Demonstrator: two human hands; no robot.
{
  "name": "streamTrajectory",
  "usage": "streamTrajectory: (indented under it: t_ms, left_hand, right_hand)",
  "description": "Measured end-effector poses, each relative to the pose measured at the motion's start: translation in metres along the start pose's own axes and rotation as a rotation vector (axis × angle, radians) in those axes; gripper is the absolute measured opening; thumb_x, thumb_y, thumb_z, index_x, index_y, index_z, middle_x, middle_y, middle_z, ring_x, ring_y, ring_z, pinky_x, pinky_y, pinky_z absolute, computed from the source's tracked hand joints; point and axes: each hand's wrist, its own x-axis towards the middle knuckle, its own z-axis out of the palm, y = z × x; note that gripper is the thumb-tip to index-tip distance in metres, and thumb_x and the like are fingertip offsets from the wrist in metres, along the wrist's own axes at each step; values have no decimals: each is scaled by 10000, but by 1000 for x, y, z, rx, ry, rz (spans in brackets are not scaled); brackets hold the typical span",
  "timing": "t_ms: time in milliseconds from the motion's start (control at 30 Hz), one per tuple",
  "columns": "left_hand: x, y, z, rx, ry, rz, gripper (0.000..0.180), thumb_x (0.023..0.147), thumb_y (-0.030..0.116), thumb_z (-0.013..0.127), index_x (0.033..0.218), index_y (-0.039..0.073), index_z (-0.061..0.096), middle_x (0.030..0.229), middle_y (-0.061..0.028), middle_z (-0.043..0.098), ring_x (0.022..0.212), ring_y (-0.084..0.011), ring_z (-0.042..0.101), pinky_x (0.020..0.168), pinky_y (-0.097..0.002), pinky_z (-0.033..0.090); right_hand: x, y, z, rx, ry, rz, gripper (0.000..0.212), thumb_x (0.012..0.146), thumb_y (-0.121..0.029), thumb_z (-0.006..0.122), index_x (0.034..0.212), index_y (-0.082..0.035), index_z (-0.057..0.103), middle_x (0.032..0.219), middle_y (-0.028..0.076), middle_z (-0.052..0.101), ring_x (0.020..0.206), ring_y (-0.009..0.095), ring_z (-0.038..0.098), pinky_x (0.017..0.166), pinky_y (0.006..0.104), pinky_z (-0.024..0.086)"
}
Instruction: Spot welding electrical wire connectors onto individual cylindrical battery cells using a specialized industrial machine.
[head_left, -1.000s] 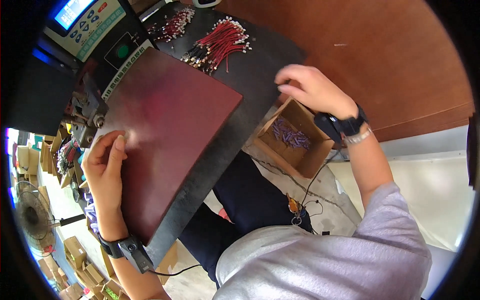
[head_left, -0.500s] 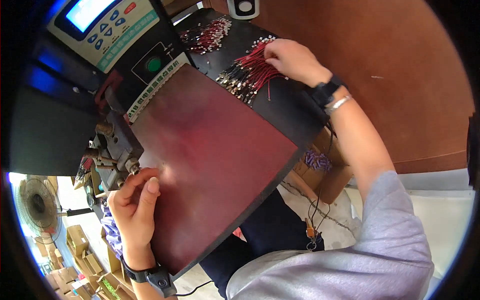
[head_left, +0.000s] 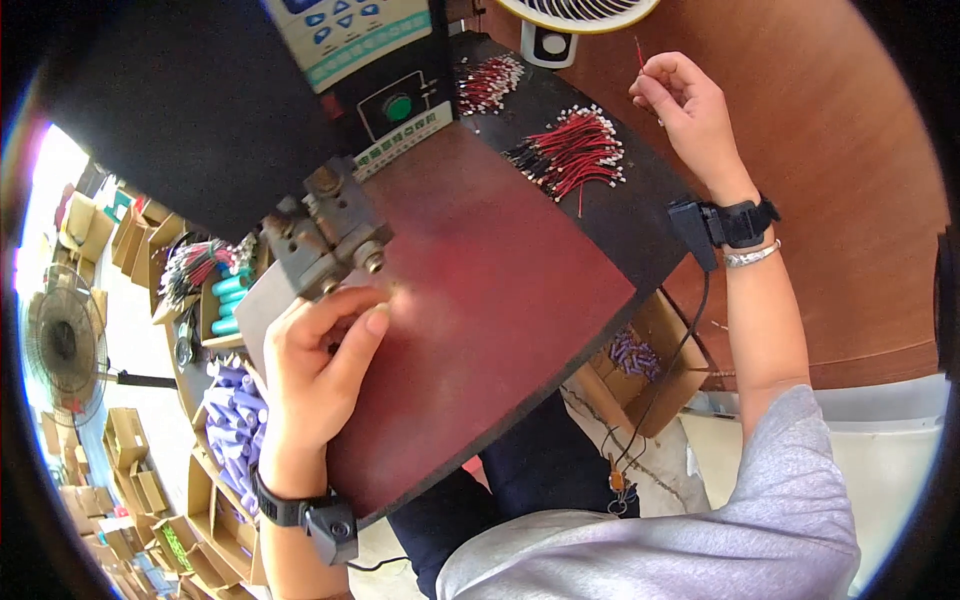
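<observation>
High on the right, my right hand (head_left: 695, 115) is closed in a pinch around a thin red wire lead (head_left: 640, 52), which sticks up above the fingertips. Beneath the metal electrode heads (head_left: 330, 240) of a spot welding machine (head_left: 405, 105), my left hand (head_left: 320, 365) is closed, thumb and forefinger nearly together. What it pinches, if anything, is too small to make out. A reddish-brown work plate (head_left: 490, 280) lies under that hand. Between plate and right hand, a fanned bundle of red and black wire leads (head_left: 585, 150) with white connectors rests on the black tabletop (head_left: 640, 235).
A smaller wire bundle (head_left: 490, 82) lies beside the machine. A carton (head_left: 685, 385) holding small purple pieces stands below the plate's right corner. Purple cylinders (head_left: 235, 415) and teal cylinders (head_left: 230, 300) sit at left. A small fan (head_left: 550, 45) stands at the back; a cable hangs from my right wrist.
My right hand has left the wire bundle and moved up and right with a red lead. My left hand stays pinched by the electrodes; the whole view has shifted.
</observation>
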Motion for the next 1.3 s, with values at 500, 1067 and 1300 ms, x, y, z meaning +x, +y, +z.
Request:
streamTrajectory:
  t_ms: [500,1067,1300]
  left_hand:
    - [-34,21,-5,-624,-331,-147,391,873,266,485,1140,-18,448,866,-95,582,733,-147,578,668,-249,474]
    - [-71,31,-8,-464,-128,-294,190,747,-26,582,914,-13,493,764,-52,567,647,-94,571,560,-207,486]
    - [-101,24,-31,-362,15,-236,122,782,16,570,885,-8,509,773,-42,574,638,-81,565,546,-202,466]
  right_hand:
    - [-73,-141,39,218,-259,-18,85,787,2,557,867,6,530,781,31,554,708,90,545,654,204,445]
    - [-117,-166,103,-90,-353,-618,233,682,7,614,908,-5,560,839,121,570,747,289,553,674,366,457]
    - [-126,-165,111,-135,-522,-411,114,693,55,569,790,1,542,701,135,523,625,288,536,561,350,439]
